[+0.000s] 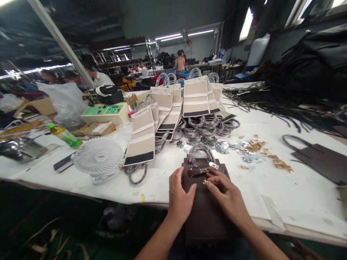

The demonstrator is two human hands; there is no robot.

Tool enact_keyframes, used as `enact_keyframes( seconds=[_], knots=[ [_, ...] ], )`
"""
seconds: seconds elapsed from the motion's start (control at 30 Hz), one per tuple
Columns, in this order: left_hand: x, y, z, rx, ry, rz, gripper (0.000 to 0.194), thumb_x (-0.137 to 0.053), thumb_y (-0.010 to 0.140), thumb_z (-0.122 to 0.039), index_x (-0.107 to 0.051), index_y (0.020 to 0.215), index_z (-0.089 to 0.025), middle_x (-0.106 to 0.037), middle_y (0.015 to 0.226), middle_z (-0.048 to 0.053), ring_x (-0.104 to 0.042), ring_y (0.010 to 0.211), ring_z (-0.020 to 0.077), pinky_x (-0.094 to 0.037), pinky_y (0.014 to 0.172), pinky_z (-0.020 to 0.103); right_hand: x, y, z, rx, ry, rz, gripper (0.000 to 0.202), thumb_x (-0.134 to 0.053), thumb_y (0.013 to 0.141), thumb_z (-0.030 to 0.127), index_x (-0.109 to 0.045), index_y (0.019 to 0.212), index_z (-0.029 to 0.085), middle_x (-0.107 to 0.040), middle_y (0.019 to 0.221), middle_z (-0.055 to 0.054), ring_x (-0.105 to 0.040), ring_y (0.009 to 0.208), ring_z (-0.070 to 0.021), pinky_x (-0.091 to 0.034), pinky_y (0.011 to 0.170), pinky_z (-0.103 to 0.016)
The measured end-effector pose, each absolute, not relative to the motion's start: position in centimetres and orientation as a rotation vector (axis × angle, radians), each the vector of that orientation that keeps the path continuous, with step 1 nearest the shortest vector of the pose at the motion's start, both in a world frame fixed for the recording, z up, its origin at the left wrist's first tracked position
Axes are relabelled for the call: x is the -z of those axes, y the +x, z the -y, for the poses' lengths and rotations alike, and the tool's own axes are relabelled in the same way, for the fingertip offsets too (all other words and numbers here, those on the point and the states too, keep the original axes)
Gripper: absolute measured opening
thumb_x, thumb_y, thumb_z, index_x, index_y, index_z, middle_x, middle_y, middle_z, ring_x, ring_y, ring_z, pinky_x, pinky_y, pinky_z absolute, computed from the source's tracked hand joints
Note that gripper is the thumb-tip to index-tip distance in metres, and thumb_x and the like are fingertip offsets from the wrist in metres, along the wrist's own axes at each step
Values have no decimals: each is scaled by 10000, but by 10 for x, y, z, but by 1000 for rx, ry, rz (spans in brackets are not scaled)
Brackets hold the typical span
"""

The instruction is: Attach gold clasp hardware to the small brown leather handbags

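Note:
A dark brown handbag lies at the table's front edge, its looped handles wrapped in clear film. My left hand rests along the bag's left side, thumb spread apart from the fingers. On the bag's front, my right hand pinches a small gold metal clasp between thumb and fingers. Just above it, a short brown strap with metal fittings crosses the bag, close to my right fingertips. A shiny metal plate shows near the handle base.
Beyond the bag stand several beige-lined bag pieces with wrapped handles. Loose gold fittings and silver plates lie scattered nearby. A white fan is left, another brown bag piece right. Black straps pile behind; people sit farther back.

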State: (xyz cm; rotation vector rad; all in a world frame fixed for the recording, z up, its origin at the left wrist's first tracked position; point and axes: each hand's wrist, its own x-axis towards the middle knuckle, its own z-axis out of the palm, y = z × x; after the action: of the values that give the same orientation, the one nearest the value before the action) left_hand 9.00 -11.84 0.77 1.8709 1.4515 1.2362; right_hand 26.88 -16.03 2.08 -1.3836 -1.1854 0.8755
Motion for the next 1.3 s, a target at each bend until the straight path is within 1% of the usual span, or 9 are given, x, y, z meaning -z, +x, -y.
enact_keyframes(
  seconds=[0.13, 0.23, 0.37, 0.47, 0.6, 0.73, 0.93, 1.1, 1.3],
  knots=[
    [-9, 88, 112, -1110, 1735, -1463, 759, -723, 805, -190, -400, 1491, -221, -545, 1434, 128, -590, 1160, 261, -513, 986, 445, -26, 260, 149, -989, -1196, 1077, 215, -720, 891, 470, -720, 886, 254, -535, 1534, -77, -491, 1406, -321, -299, 1234, -540],
    [-11, 88, 104, -1083, 1547, -1446, 903, -764, 771, -233, -311, 1552, -195, -530, 1449, 145, -610, 1059, 232, -534, 884, 381, -28, 253, 140, -1151, -921, 891, 179, -736, 886, 434, -721, 902, 257, -606, 1459, -78, -544, 1357, -319, -311, 1225, -555],
    [-17, 89, 92, -998, 1449, -1406, 976, -819, 735, -288, -311, 1553, -124, -668, 1127, 102, -618, 878, 204, -520, 831, 353, -34, 252, 134, -1373, -716, 817, 168, -752, 871, 404, -734, 926, 247, -670, 1366, -87, -594, 1291, -316, -331, 1209, -544],
    [-28, 95, 90, -946, 1505, -1388, 882, -843, 727, -351, -437, 1482, -142, -692, 1009, 77, -641, 857, 224, -507, 804, 353, -38, 258, 133, -1403, -720, 894, 167, -749, 872, 399, -742, 925, 241, -669, 1372, -85, -591, 1288, -312, -346, 1196, -520],
    [-43, 109, 92, -994, 1525, -1370, 550, -856, 718, -383, -658, 1196, -195, -709, 1157, 112, -650, 1068, 285, -477, 943, 389, -43, 274, 134, -1325, -793, 1000, 186, -714, 896, 426, -728, 952, 250, -682, 1357, -76, -614, 1242, -296, -400, 1146, -492],
    [-44, 119, 91, -1016, 1274, -1254, 344, -783, 795, -422, -672, 1038, -205, -729, 956, 56, -655, 886, 228, -486, 827, 346, -51, 302, 140, -1102, -1107, 1194, 223, -717, 890, 474, -720, 934, 256, -695, 1337, -54, -600, 1269, -285, -416, 1118, -435],
    [-42, 122, 90, -1050, 822, -957, 382, -838, 740, -336, -674, 1052, -189, -742, 970, 50, -686, 862, 211, -528, 821, 323, -57, 343, 145, -693, -1557, 1387, 302, -691, 871, 539, -747, 978, 262, -778, 990, -38, -701, 931, -257, -524, 892, -400],
    [-53, 124, 88, -859, 594, -775, 378, -818, 778, -321, -699, 1086, -136, -777, 946, 117, -748, 841, 279, -591, 853, 420, -56, 352, 138, -545, -1491, 1748, 227, -611, 956, 446, -747, 1049, 291, -766, 1035, -38, -700, 936, -241, -544, 845, -389],
    [-47, 121, 84, -715, 434, -599, 421, -743, 855, -405, -703, 1189, -152, -793, 1020, 130, -755, 1009, 334, -570, 994, 503, -58, 353, 126, -490, -1449, 1947, 241, -553, 998, 377, -742, 1128, 305, -745, 1084, -47, -697, 967, -227, -557, 849, -370]
  ],
)
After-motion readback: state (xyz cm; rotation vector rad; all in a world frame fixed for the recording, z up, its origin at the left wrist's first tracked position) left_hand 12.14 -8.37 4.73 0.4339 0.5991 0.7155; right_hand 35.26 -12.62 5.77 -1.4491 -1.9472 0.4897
